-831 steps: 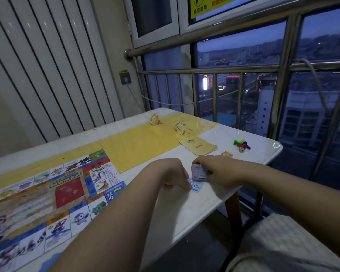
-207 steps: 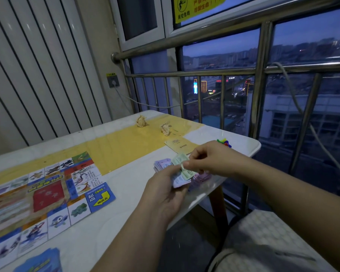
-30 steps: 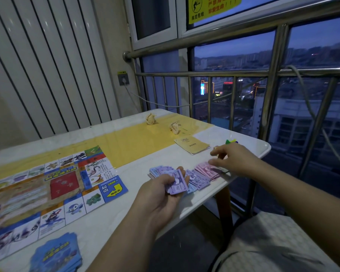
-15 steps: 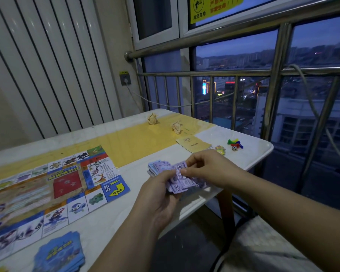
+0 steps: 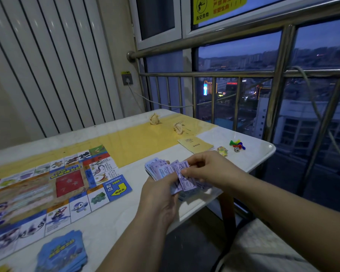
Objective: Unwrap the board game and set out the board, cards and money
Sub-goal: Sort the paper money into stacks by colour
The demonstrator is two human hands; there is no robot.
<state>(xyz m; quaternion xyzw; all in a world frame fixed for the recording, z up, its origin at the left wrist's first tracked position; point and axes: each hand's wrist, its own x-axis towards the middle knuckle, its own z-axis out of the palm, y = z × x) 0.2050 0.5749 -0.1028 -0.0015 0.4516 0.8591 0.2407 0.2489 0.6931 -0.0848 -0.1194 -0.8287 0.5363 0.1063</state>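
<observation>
Over the bench (image 5: pixel 114 218) edge, the left hand (image 5: pixel 159 197) grips fanned paper money (image 5: pixel 159 169); the right hand (image 5: pixel 210 169) pinches one note (image 5: pixel 185 179). Thin, limp, slippery, I'd say: best peeled by a corner.

Yellow window sign (image 5: pixel 218 8) reading 高空危险, board (image 5: pixel 47 193) corner marked 2000

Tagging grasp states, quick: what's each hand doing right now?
Left hand: holding the fanned stack of purple paper play-money notes.
Right hand: pinching one purple note of that stack.
</observation>
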